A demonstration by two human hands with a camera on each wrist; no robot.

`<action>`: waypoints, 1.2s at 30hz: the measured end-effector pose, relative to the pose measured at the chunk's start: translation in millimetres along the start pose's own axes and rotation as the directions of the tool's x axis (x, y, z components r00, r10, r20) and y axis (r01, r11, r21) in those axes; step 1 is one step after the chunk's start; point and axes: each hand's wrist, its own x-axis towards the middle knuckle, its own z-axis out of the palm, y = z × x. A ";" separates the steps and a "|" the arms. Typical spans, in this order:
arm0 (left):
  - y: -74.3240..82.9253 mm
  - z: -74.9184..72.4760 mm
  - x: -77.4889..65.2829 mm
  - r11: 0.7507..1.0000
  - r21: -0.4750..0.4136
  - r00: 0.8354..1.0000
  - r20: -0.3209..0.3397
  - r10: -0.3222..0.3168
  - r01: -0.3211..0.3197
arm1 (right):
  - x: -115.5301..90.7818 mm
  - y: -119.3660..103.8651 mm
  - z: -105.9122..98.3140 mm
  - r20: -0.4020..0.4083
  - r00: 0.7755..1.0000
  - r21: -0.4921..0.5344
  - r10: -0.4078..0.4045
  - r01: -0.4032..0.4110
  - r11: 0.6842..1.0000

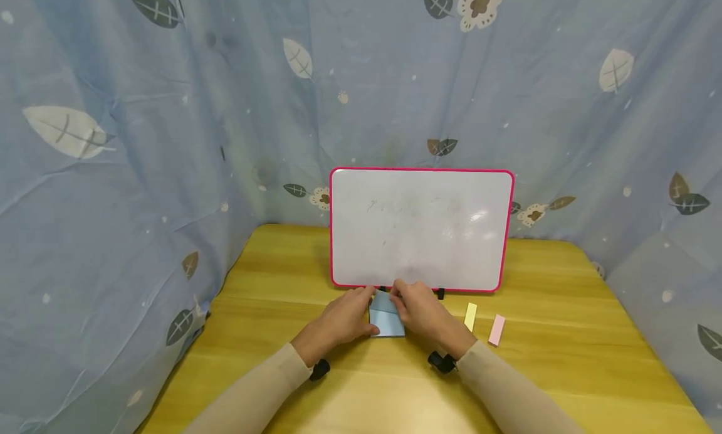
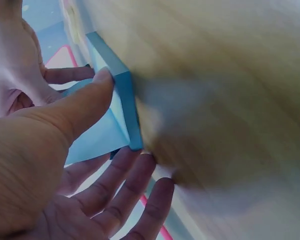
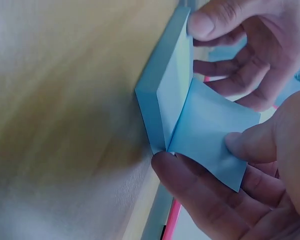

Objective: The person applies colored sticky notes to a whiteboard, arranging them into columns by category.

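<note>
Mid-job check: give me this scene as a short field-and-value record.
Left grip: at the left side of the blue pad, thumb on its edge
Right grip: pinches the blue sheet between thumb and fingers
Sheet state: bent up, meeting the pad along one edge
Right of the pad: yellow strip, then pink strip, both on the table
Behind: upright whiteboard with pink frame
</note>
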 end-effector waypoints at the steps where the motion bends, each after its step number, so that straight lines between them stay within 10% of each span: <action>1: -0.5 1.3 -0.7 1.000 -0.001 1.000 0.002 -0.002 0.002 | -0.1 0.4 0.0 0.003 1.000 0.010 0.011 -0.011 1.000; 22: -3.8 6.4 -4.3 0.998 -0.054 1.000 -0.002 0.022 -0.022 | 13.5 18.2 -13.5 -0.055 0.982 0.110 0.180 -0.173 0.979; 36: 0.2 3.6 -0.9 0.998 0.011 0.996 0.068 0.058 -0.058 | 22.0 16.8 -58.1 -0.381 0.906 0.353 0.182 -0.039 0.935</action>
